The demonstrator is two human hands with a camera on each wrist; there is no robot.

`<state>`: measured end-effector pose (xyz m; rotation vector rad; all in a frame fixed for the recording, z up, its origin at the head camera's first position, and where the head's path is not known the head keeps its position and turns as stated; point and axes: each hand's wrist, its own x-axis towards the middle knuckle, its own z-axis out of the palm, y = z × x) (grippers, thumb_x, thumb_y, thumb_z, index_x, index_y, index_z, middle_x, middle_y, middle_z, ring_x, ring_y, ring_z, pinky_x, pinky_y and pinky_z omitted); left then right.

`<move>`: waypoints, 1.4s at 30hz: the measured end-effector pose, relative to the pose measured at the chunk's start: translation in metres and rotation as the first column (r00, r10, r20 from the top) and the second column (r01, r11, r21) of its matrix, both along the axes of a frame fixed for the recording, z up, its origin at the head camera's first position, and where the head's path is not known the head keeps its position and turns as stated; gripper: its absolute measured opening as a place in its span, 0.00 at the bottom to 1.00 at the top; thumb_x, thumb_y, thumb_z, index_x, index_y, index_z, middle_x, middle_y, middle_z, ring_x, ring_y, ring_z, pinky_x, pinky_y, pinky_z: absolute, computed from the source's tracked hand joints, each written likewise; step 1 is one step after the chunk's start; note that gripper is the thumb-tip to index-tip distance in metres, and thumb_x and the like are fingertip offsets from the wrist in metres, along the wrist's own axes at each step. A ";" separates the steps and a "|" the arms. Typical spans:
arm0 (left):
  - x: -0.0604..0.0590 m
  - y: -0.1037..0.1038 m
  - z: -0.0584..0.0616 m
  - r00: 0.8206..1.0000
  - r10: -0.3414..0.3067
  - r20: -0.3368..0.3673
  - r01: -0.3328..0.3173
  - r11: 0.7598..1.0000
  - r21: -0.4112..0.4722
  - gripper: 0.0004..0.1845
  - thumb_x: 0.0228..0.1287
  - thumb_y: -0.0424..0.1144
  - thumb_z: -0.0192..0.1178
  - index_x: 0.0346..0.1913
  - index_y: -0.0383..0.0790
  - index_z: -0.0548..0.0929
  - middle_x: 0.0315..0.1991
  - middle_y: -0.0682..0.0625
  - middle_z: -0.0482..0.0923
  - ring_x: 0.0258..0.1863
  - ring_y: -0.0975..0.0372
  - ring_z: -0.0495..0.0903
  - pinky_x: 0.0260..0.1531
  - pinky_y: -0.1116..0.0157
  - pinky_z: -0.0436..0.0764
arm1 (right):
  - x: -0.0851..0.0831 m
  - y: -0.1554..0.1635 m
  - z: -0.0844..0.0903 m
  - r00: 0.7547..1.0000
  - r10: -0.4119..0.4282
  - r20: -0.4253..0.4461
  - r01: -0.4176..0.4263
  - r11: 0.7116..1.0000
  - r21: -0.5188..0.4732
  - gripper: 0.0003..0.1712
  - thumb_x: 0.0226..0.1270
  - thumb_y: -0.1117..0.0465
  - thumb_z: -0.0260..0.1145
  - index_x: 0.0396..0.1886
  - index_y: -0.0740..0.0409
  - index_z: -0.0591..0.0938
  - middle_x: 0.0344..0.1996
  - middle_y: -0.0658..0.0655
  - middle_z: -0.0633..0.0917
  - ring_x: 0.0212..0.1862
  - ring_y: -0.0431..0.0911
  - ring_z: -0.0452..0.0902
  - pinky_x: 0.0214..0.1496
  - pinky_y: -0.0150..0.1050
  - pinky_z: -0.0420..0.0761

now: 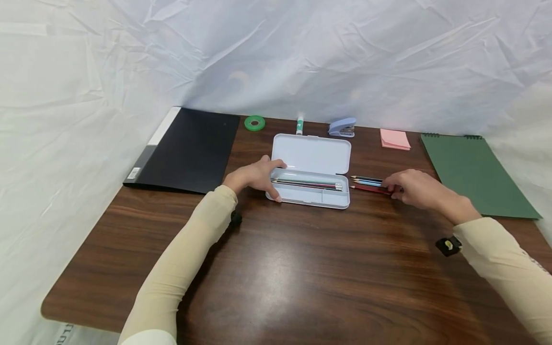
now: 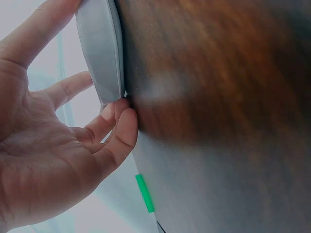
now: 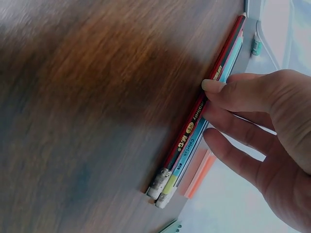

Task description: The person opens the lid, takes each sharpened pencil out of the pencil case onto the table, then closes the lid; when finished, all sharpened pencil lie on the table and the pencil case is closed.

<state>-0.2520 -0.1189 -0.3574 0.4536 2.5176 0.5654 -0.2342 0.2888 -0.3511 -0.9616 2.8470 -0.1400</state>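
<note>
A white pencil case (image 1: 297, 195) lies with its lid (image 1: 312, 153) folded back, and several pencils (image 1: 308, 183) rest in its long rear compartment. My left hand (image 1: 258, 175) grips the case's left end, thumb at the near edge and fingers further back. To the right of the case, my right hand (image 1: 416, 189) pinches a red-and-black pencil (image 3: 226, 48) between thumb and fingers. Beside it lie a light-blue pencil (image 3: 187, 153) and a dark pencil (image 1: 364, 178), their points toward the case. Whether the fingers also hold these two is hidden.
At the left lies a black folder (image 1: 189, 148); a green spiral pad (image 1: 478, 172) is at the right. Along the back are green tape (image 1: 255, 123), a glue stick (image 1: 299, 126), a lilac stapler (image 1: 342, 128) and pink sticky notes (image 1: 395, 139). White sheeting (image 1: 276, 57) hangs behind the table.
</note>
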 end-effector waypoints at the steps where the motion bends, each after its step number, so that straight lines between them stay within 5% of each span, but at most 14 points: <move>1: 0.000 0.000 0.000 1.000 -0.001 0.001 0.001 1.000 -0.002 0.53 0.49 0.50 0.79 0.77 0.55 0.59 0.64 0.40 0.58 0.59 0.51 0.68 0.60 0.52 0.72 | 0.000 0.001 0.000 1.000 -0.004 -0.004 0.004 1.000 0.000 0.17 0.56 0.76 0.70 0.45 0.60 0.87 0.33 0.52 0.87 0.35 0.44 0.81 0.35 0.45 0.80; 30: -0.002 0.002 0.001 1.000 0.001 -0.005 -0.001 1.000 -0.013 0.53 0.48 0.50 0.79 0.76 0.55 0.60 0.64 0.40 0.58 0.59 0.50 0.67 0.61 0.52 0.71 | -0.007 0.016 -0.003 0.996 -0.078 -0.043 0.080 0.996 0.045 0.19 0.59 0.71 0.71 0.52 0.67 0.83 0.32 0.55 0.88 0.33 0.49 0.84 0.35 0.52 0.81; 42: -0.001 0.001 0.000 1.000 0.002 -0.009 -0.002 1.000 -0.016 0.53 0.48 0.50 0.79 0.76 0.55 0.60 0.64 0.40 0.58 0.59 0.51 0.67 0.61 0.52 0.71 | -0.008 0.018 -0.003 0.995 -0.075 -0.066 0.077 0.997 0.025 0.12 0.58 0.70 0.72 0.43 0.62 0.85 0.28 0.52 0.86 0.30 0.45 0.81 0.31 0.48 0.80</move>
